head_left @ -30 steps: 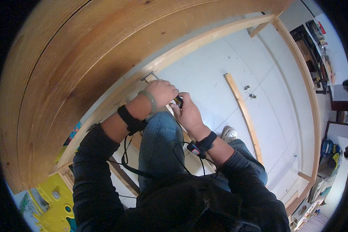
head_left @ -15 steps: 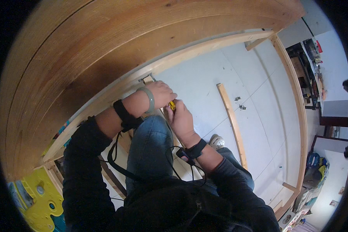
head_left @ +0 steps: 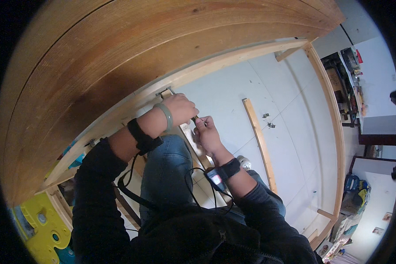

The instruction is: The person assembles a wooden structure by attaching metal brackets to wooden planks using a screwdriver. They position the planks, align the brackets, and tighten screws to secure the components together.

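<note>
Slim tool slanted below metal bracket

Slim hand tool point(head_left: 195, 119), dark, largely hidden: located between the hands, long axis slanting up-left toward the grey metal bracket point(head_left: 165, 92) at the smooth, pale timber rail point(head_left: 233, 58). Right hand point(head_left: 208, 135): grip narrow, pinching the tool. Left hand point(head_left: 179, 110): fingers curled above the straight wooden slat point(head_left: 192, 137); grip contents cannot be told.

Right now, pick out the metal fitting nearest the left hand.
It is the metal fitting against the long wooden rail, just beyond the left hand; one small metal piece and another lie farther off, on the floor.
</note>
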Demonstrator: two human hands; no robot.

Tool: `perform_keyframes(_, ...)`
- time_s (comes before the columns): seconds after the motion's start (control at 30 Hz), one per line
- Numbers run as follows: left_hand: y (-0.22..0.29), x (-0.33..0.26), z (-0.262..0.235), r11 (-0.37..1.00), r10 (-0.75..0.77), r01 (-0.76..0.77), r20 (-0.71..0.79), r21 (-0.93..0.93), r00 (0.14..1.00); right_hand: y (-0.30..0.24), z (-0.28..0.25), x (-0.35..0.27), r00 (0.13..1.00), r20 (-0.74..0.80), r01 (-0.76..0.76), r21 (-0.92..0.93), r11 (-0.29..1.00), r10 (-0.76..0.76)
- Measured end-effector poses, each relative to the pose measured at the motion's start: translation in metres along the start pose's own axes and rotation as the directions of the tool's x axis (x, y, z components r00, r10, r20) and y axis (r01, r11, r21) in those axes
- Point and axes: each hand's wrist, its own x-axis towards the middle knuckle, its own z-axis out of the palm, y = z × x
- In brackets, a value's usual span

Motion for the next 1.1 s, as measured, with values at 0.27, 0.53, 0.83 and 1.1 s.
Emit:
perform_keyframes(0.27,0.004,0.002,0.002,0.999,-0.026,0.027,-0.030,0.032,0.999,0.000,0.002,-0.007,0.573,0.228,0.586,-0.786,0.199,-0.788)
perform_keyframes(0.53,-0.006,0.008,0.003,0.996,-0.071,0.069,-0.018,-0.052,0.997,-0.006,-0.008,0.006,0.987,0.109,-0.136,0.159,0.978,0.120)
perform_keyframes(0.83,-0.005,0.022,0.016,0.993,-0.103,0.106,-0.059,0.046,0.993,0.012,-0.023,0.024,0.523,0.267,0.533,-0.843,0.066,-0.809)
perform_keyframes(1.1,-0.003,0.021,0.016,0.986,-0.163,0.164,-0.031,0.029,0.986,-0.007,-0.047,0.026,0.835,0.421,-0.508,0.345,0.790,0.353)
